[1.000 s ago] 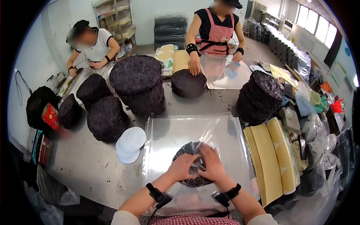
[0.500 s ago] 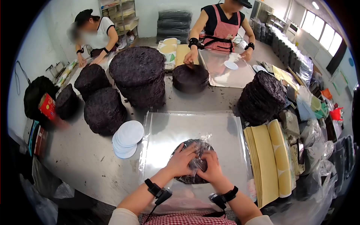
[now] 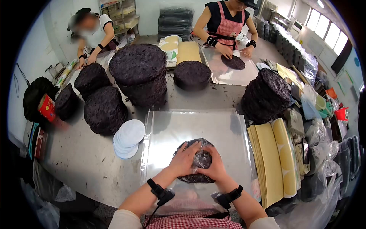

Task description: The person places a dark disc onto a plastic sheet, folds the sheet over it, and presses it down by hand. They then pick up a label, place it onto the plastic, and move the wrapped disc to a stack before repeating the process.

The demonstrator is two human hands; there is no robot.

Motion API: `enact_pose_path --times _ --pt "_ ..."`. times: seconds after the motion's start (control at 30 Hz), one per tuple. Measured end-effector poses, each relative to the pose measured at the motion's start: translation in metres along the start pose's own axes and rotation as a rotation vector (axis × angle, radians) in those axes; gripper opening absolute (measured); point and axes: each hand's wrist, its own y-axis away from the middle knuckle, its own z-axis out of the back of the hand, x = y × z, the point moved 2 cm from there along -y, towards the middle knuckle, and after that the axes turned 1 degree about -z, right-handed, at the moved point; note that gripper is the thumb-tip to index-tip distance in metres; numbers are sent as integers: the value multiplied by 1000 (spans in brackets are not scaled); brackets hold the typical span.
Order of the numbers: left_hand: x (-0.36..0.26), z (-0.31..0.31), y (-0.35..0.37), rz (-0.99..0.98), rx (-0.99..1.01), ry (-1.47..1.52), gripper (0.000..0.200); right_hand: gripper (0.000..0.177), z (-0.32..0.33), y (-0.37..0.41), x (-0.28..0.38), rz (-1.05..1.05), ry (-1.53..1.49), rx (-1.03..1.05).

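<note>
A dark, nearly black round cake point(image 3: 203, 158) lies in front of me under crinkled clear plastic film. It rests on a stack of clear plastic sheets point(image 3: 164, 131). My left hand point(image 3: 185, 159) is curved over the cake's left side, its fingers pressed on the film. From the right, my right hand point(image 3: 214, 163) curls round the other side, with fingers and thumb against the plastic. Both hands touch the wrapped cake, and part of its rim is hidden beneath them. Left of the sheets lies a pile of white paper discs point(image 3: 129, 135).
Tall stacks of dark round cakes point(image 3: 139, 76) stand at the back left, and another stack point(image 3: 267, 93) at the right. Yellow label sheets point(image 3: 267, 160) lie beside my right arm. Across the table, a person in a checked apron point(image 3: 230, 26) handles a thin dark disc point(image 3: 233, 62).
My hands have shifted slightly over the wrapped cake, and the right fingers now curl more round its side. Opposite, the person has moved a dark disc from the low stack onto their plastic sheets.
</note>
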Motion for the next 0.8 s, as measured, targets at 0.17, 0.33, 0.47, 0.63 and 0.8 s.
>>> enact_pose_path --times 0.17,0.33,0.47,0.63,0.8 --pt "-18 3 12 -52 -30 21 86 96 -11 -3 -3 202 540 -33" --pt "-33 -16 8 92 -186 -70 55 83 -8 5 5 250 543 46" --pt "-31 -20 8 104 -125 -190 54 73 3 26 5 181 636 55" --pt "-37 -29 5 134 -65 -363 49 61 -29 31 3 134 783 -184" --pt "-36 -29 7 121 -68 -348 49 32 71 61 -1 74 566 -4"
